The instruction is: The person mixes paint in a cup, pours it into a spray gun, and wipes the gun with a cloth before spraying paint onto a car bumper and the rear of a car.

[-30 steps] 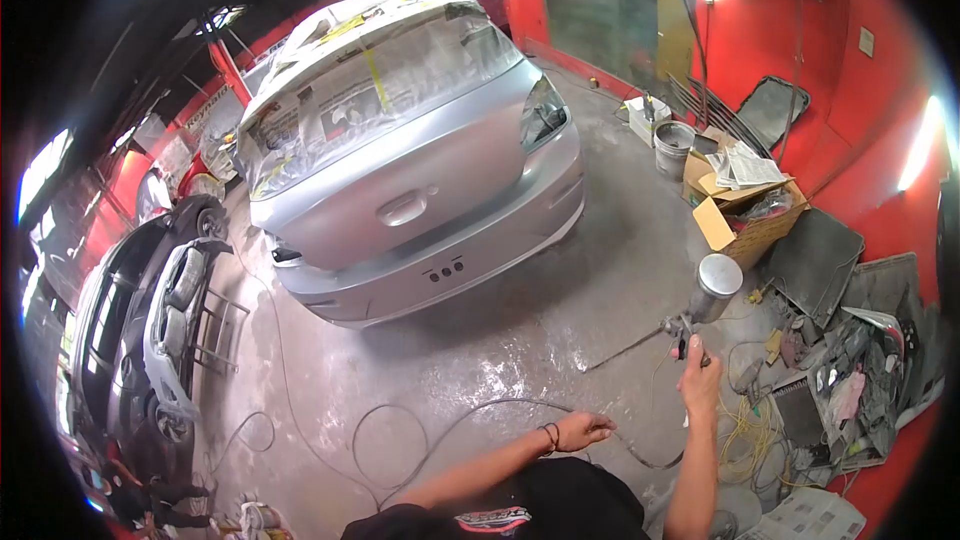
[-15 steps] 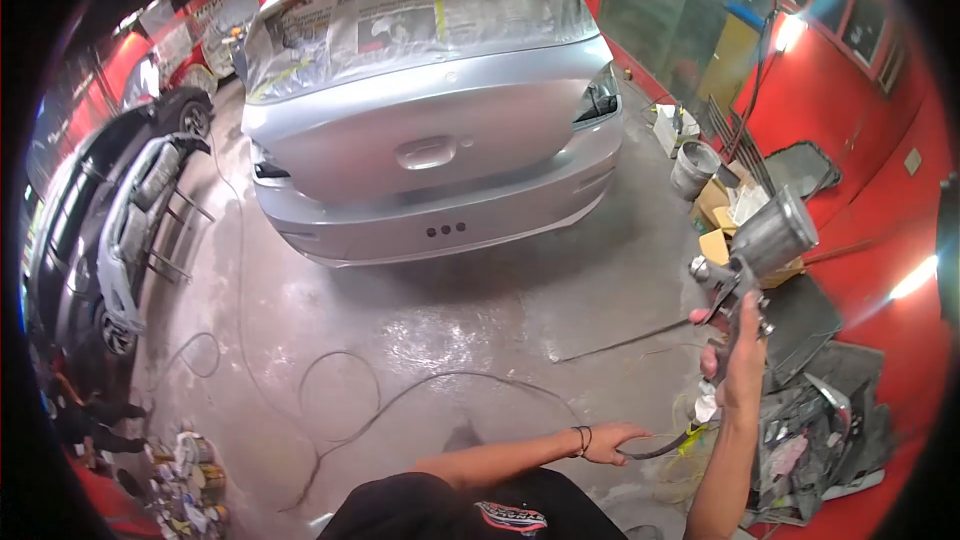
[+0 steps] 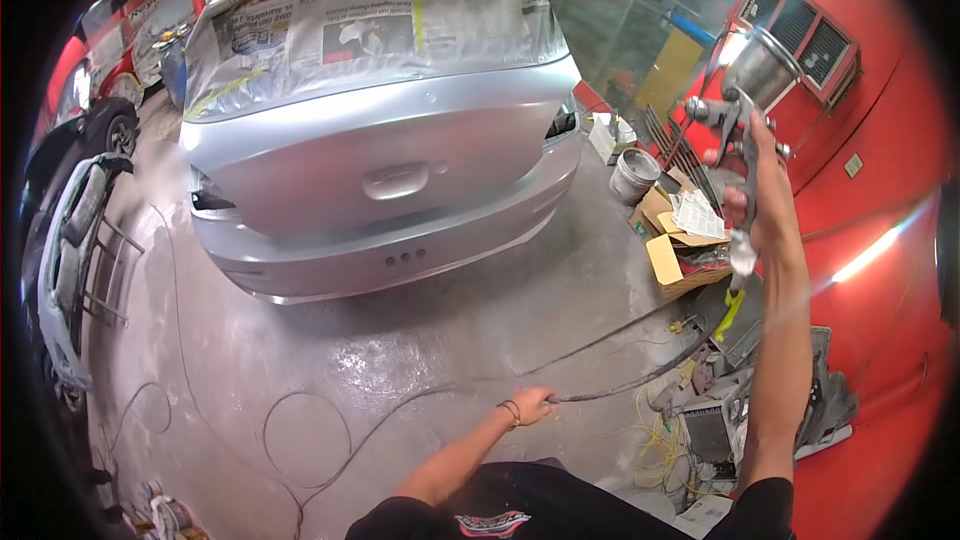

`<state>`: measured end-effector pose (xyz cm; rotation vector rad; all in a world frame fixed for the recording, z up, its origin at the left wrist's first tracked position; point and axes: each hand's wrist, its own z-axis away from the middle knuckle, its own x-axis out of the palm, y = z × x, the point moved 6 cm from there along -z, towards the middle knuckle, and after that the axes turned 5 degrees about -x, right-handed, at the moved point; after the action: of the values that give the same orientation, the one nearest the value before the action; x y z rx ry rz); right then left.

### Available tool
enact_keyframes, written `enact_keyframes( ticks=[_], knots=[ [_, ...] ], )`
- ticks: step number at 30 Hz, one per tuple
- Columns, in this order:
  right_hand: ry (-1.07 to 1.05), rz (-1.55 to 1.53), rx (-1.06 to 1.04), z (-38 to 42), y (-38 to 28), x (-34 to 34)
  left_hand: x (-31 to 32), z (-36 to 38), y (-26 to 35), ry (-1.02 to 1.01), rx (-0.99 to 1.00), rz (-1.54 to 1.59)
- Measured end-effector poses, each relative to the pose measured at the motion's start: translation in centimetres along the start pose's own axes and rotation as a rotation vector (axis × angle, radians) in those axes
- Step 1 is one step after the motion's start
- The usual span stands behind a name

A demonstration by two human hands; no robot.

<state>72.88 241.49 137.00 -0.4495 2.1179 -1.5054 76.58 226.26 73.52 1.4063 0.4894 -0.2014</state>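
My right hand [image 3: 768, 190] is raised at the right and wrapped round the handle of a spray gun [image 3: 722, 118]. A metal paint cup [image 3: 768, 70] sits tilted on top of the gun. From the gun's lower end an air hose [image 3: 625, 390] sags down, with a yellow strip [image 3: 732, 315] tied near the fitting. Lower in the view, my left hand [image 3: 536, 405] closes round this hose. In front stands the silver rear of a car [image 3: 320, 175], its rear window covered with taped newspaper [image 3: 345, 20].
Thin hose loops [image 3: 300, 485] lie across the concrete floor [image 3: 390, 360]. A bucket [image 3: 635, 177], an open cardboard box [image 3: 690, 265] and piled parts [image 3: 710, 435] line the red wall [image 3: 870, 270]. At the left, a bumper [image 3: 65, 280] rests on a stand beside a dark car [image 3: 85, 130].
My right hand has lifted the spray gun higher. My left hand has moved left and upward and now has its fingers round the hose. The view has shifted to the right.
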Motion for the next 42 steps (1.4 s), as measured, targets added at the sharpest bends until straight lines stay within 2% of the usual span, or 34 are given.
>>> enact_keyframes(
  ticks=[3,6,12,17,22,27,33,37,40,42],
  knots=[
    [-0.017,0.010,-0.056,-3.9,-0.9,1.2,-3.0,1.2,-4.3,-0.030,-0.145,-0.031],
    [-0.097,-0.011,-0.070,-8.7,0.2,1.6,-5.8,3.1,-6.3,0.063,-0.108,-0.043],
    [-0.124,0.051,-0.101,-19.5,5.4,2.4,-15.7,5.4,-1.8,0.251,-0.224,0.093],
    [-0.117,0.040,-0.085,-29.5,9.9,2.6,-21.8,3.2,1.6,0.325,-0.239,-0.137],
    [-0.186,0.038,-0.113,-37.5,13.1,3.2,-24.5,0.2,4.1,0.327,-0.376,-0.206],
    [-0.210,0.031,-0.090,-43.9,16.2,4.1,-26.1,-3.1,6.4,0.356,-0.351,-0.224],
    [-0.234,0.060,-0.086,-47.6,18.2,4.8,-27.2,-6.2,6.8,0.356,-0.367,-0.240],
    [-0.087,0.136,-0.111,-50.4,19.8,-0.4,-27.8,-9.5,8.8,0.273,-0.347,-0.193],
    [0.057,0.205,-0.113,-53.1,22.8,-7.4,-27.5,-12.6,10.7,0.260,-0.179,-0.218],
    [0.158,0.299,-0.044,-53.8,24.5,-11.6,-26.9,-14.4,11.1,0.205,-0.151,-0.156]
  ],
)
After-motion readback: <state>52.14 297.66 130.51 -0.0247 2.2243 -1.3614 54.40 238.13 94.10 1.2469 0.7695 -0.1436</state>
